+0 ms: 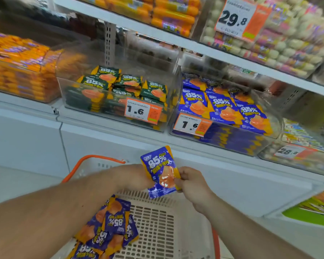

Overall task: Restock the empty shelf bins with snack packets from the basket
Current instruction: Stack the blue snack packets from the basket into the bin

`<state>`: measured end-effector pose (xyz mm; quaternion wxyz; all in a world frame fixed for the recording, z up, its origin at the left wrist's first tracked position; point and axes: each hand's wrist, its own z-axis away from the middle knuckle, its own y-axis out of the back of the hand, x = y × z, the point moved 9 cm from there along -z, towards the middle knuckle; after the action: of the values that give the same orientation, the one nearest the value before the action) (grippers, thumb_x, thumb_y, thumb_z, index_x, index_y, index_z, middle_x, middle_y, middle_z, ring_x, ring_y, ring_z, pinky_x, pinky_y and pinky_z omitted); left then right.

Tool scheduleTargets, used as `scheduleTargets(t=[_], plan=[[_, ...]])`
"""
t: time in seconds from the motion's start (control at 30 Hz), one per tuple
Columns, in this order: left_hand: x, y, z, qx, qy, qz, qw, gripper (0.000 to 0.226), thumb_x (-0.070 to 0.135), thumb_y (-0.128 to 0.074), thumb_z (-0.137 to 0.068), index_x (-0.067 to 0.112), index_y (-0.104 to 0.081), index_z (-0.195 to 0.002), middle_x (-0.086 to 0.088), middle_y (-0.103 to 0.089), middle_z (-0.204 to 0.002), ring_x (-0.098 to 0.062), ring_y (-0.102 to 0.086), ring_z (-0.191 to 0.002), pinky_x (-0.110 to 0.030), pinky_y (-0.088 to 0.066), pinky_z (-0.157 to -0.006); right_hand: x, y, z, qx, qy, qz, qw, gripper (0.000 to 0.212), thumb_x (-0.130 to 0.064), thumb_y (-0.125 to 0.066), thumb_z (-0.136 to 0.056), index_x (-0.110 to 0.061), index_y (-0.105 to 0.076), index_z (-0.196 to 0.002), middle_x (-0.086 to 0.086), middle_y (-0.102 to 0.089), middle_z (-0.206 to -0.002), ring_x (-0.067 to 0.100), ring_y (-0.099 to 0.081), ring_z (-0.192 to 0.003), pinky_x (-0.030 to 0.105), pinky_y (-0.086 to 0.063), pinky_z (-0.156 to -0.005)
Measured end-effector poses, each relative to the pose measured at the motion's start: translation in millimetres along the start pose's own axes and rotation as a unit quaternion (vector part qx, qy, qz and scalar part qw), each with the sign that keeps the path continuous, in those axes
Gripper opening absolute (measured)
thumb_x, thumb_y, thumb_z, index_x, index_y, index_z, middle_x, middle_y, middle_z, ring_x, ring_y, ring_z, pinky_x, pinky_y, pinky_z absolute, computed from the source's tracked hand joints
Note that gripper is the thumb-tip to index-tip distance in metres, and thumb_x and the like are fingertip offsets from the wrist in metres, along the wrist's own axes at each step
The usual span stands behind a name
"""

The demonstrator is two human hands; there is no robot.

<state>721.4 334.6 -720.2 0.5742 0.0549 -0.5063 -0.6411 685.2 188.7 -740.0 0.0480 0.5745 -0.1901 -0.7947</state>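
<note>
A blue and orange snack packet [160, 171] is held upright above the basket, below the shelf edge. My left hand [134, 176] grips its left edge and my right hand [190, 184] pinches its right edge. Below, a white plastic basket [157, 227] with orange handles holds several more blue packets [110, 228] in its left part. On the shelf above right, a clear bin [232, 141] with a 1.6 price tag is partly filled with the same blue packets [223, 107].
A clear bin of green packets [120, 90] stands left of the blue bin. Orange sausage packs [19, 68] fill the far left. A bin with a 28.8 tag [292, 156] sits at the right. A white shelf [176, 42] overhangs above.
</note>
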Motion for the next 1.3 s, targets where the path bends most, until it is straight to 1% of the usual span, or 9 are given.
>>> scheduleTargets(t=[0.17,0.3,0.47,0.57,0.73,0.9,1.0,1.13,1.3], plan=[[19.3,28.4,6.0,0.130,-0.056,0.189,0.972,0.010,0.021,-0.060,-0.091,0.024,-0.053,-0.083,0.001,-0.062,-0.080,-0.013,-0.055,-0.069,-0.021,-0.038,-0.055,-46.0,31.3,13.8,0.082,0.077,-0.034,0.993,0.034,0.012,-0.054,-0.087,-0.021,-0.060,-0.096,0.001,-0.073,-0.082,0.010,-0.067,-0.066,0.021,-0.050,-0.058],[39.7,58.1,11.5,0.201,-0.124,0.281,0.930,0.022,0.023,-0.063,-0.090,0.035,-0.048,-0.101,0.009,-0.067,-0.092,-0.019,-0.063,-0.075,-0.027,-0.045,-0.058,-86.4,64.0,24.4,0.184,0.172,-0.045,0.967,0.045,0.011,-0.058,-0.086,-0.031,-0.058,-0.100,-0.001,-0.069,-0.090,0.018,-0.068,-0.076,0.022,-0.052,-0.061],[66.9,104.4,25.8,0.293,-0.232,0.216,0.902,0.025,0.020,-0.061,-0.093,0.037,-0.054,-0.110,0.022,-0.059,-0.104,0.005,-0.059,-0.087,-0.016,-0.046,-0.076,-125.0,114.4,15.8,0.274,0.180,-0.111,0.938,0.040,0.008,-0.055,-0.090,-0.031,-0.066,-0.089,-0.005,-0.066,-0.089,0.009,-0.057,-0.072,0.017,-0.046,-0.060],[65.8,123.7,22.6,0.352,-0.217,0.128,0.901,0.041,0.019,-0.062,-0.092,0.019,-0.051,-0.132,0.005,-0.051,-0.128,-0.011,-0.050,-0.114,-0.025,-0.042,-0.092,-144.8,132.9,-4.5,0.293,0.153,-0.116,0.937,0.035,0.004,-0.052,-0.092,-0.028,-0.064,-0.093,-0.001,-0.065,-0.099,0.014,-0.056,-0.073,0.028,-0.048,-0.056],[63.2,127.9,3.7,0.340,-0.207,0.091,0.913,0.070,0.019,-0.063,-0.091,0.019,-0.027,-0.152,0.003,-0.019,-0.160,-0.010,-0.019,-0.145,-0.019,-0.021,-0.111,-164.6,131.6,-48.7,0.306,0.122,-0.104,0.938,0.039,0.008,-0.048,-0.087,-0.024,-0.064,-0.104,-0.001,-0.063,-0.095,0.016,-0.058,-0.075,0.043,-0.057,-0.077],[53.1,123.6,-17.7,0.321,-0.163,0.051,0.931,0.081,0.024,-0.062,-0.090,0.027,-0.014,-0.155,0.003,-0.003,-0.163,-0.020,-0.017,-0.147,-0.036,-0.029,-0.115,-173.3,120.7,-75.5,0.293,0.103,0.009,0.951,0.040,0.004,-0.048,-0.089,-0.020,-0.064,-0.117,0.001,-0.063,-0.097,0.015,-0.055,-0.069,0.029,-0.045,-0.052],[51.7,122.3,-21.2,0.317,-0.151,0.041,0.935,0.082,0.026,-0.061,-0.090,0.029,-0.011,-0.155,0.005,0.002,-0.162,-0.020,-0.018,-0.147,-0.038,-0.031,-0.113,-176.7,113.7,-82.5,0.282,0.093,0.134,0.945,0.040,-0.018,-0.060,-0.092,-0.022,-0.057,-0.131,0.004,-0.059,-0.128,0.020,-0.060,-0.100,0.035,-0.055,-0.077],[53.0,119.0,-24.9,0.318,-0.143,0.034,0.937,0.083,0.029,-0.061,-0.091,0.029,-0.008,-0.155,0.008,0.008,-0.162,-0.020,-0.021,-0.145,-0.035,-0.033,-0.111,-174.3,103.5,-84.3,0.281,0.061,0.324,0.901,0.066,-0.055,-0.064,-0.083,-0.029,-0.047,-0.141,0.006,-0.048,-0.141,0.029,-0.044,-0.128,0.043,-0.042,-0.103],[53.2,116.0,-28.2,0.323,-0.148,0.031,0.934,0.082,0.029,-0.061,-0.090,0.026,-0.011,-0.155,0.007,0.009,-0.162,-0.021,-0.026,-0.143,-0.035,-0.036,-0.109,-172.9,99.5,-74.9,0.292,0.071,0.361,0.883,0.069,-0.065,-0.061,-0.081,-0.031,-0.048,-0.140,0.006,-0.042,-0.145,0.030,-0.032,-0.135,0.044,-0.030,-0.106]])
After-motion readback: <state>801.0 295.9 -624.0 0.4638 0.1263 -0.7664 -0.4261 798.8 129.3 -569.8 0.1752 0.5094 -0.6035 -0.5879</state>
